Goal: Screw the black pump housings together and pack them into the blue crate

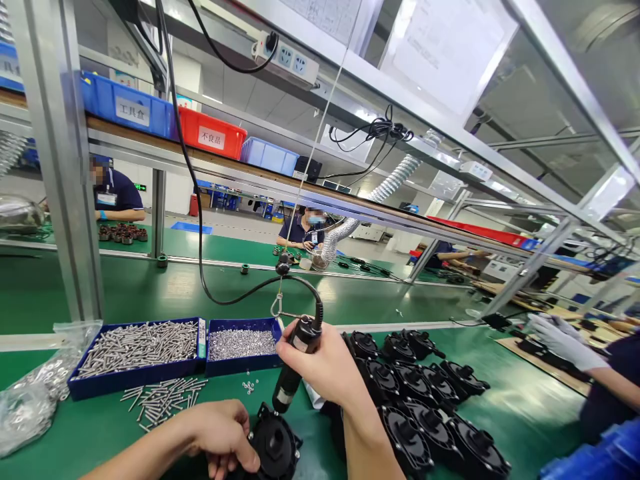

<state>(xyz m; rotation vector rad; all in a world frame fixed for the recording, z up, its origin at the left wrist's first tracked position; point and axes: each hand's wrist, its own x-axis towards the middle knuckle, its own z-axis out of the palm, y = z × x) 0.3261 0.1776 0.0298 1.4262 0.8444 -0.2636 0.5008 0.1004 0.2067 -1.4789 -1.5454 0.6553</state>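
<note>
My right hand (320, 357) is wrapped round a black electric screwdriver (289, 377), which hangs from a wire and trails a black cable. Its lower end meets the rim of a round black plastic housing (275, 443) with a central stub. My left hand (227, 437) grips that housing at its left side, thumb on top. To the left lie loose long screws (163, 400), below a blue tray of screws (140, 347). A second blue tray of small nuts (243, 343) stands beside it, with a few nuts (250, 385) on the green bench in front.
Several similar black housings (413, 380) stand in rows to the right of my right arm. A plastic bag of small metal parts (37, 407) lies far left. A co-worker's gloved hand (570, 343) is at the right. Bins (213, 133) line the shelf above.
</note>
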